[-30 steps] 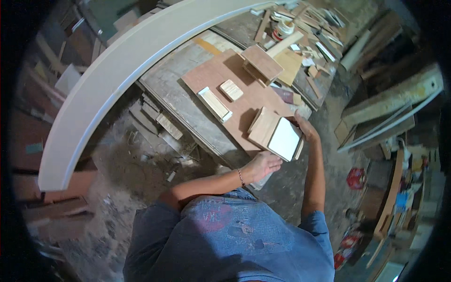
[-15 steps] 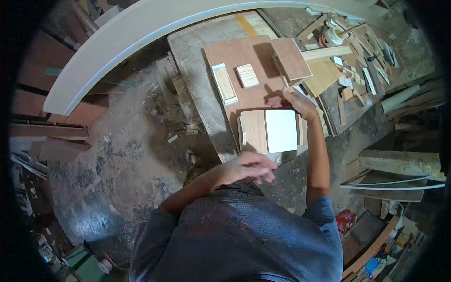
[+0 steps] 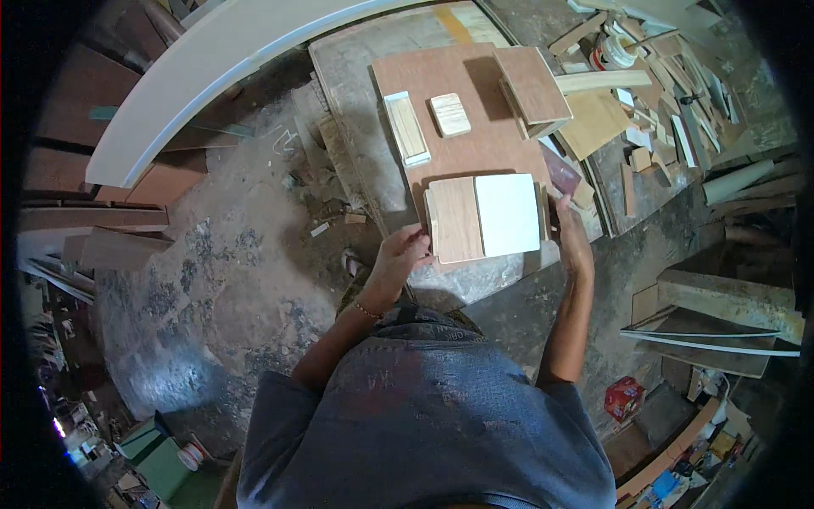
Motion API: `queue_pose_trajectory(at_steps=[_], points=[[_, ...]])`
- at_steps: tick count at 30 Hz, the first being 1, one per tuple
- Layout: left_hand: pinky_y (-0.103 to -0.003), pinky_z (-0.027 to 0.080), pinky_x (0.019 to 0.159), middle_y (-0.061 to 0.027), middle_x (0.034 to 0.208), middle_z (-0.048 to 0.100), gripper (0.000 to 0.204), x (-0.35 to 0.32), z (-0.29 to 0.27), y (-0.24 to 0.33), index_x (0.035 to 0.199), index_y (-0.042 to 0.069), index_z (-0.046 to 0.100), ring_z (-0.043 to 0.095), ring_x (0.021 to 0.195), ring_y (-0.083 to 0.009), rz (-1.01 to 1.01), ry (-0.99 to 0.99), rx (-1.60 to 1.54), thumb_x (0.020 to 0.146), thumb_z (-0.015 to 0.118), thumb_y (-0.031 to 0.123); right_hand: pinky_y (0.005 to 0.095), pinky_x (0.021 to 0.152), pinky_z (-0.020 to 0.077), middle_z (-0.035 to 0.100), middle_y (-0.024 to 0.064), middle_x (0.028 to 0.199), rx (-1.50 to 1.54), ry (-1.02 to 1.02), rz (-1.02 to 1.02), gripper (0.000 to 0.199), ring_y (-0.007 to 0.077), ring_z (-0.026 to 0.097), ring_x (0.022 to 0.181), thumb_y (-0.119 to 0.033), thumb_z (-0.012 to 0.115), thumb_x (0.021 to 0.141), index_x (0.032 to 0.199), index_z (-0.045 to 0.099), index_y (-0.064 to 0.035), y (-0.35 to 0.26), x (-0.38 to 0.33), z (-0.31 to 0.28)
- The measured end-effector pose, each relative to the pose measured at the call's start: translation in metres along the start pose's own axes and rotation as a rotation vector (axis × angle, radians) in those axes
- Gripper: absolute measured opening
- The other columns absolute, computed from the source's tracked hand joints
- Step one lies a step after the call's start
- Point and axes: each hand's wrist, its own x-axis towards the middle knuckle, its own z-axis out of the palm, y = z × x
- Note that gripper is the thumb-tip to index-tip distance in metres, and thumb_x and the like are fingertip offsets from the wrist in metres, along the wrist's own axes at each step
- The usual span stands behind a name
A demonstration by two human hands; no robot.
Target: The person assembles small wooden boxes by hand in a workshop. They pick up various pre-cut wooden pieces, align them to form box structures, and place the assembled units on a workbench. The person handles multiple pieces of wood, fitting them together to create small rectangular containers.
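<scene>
Two-tone piece [image 3: 459, 220] between left hand [image 3: 394, 263] and right hand [image 3: 575, 239], both grips unclear

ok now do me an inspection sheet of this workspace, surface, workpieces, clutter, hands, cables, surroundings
Surface: worn grey worktable with a reddish-brown board lying on it.
Workpieces: wooden assembly, its top partly covered by a white panel, at the board's near end; rounded block, narrow pale-ended piece and brown-topped box farther off.
Clutter: wood offcuts and a tub, on the right.
Hands: left hand at the assembly's left side, right hand by its right; contact unclear for both.
Cables: nothing seen that is clearly one.
Surroundings: stained floor; long pale panel at upper left; red package at lower right.
</scene>
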Motion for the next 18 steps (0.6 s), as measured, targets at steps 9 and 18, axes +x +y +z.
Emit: queue_pose_trajectory(at_steps=[9,18], points=[[-0.034,0.043,0.086,-0.0101,0.106,0.053,0.037,-0.009,0.003,-0.009,0.112,-0.002,0.046,0.054,0.097,-0.0186,0.013,0.038,-0.021,0.085,0.051,0.023,0.0297,0.074,0.039,0.057,0.0094,0.096,-0.034,-0.025,0.014,0.067,0.0159,0.051,0.082,-0.055,0.029,0.086,0.11,0.05,0.0033,-0.003,0.018,0.003],[-0.033,0.045,0.084,-0.0113,0.105,0.053,0.039,-0.012,0.0,-0.014,0.112,-0.003,0.043,0.055,0.095,-0.0193,-0.016,0.005,-0.026,0.084,0.053,0.023,0.0295,0.084,0.0375,0.054,0.0128,0.106,0.075,-0.01,-0.011,0.068,0.0183,0.05,0.096,-0.053,0.029,0.087,0.115,0.047,0.0059,0.009,0.009,0.001]])
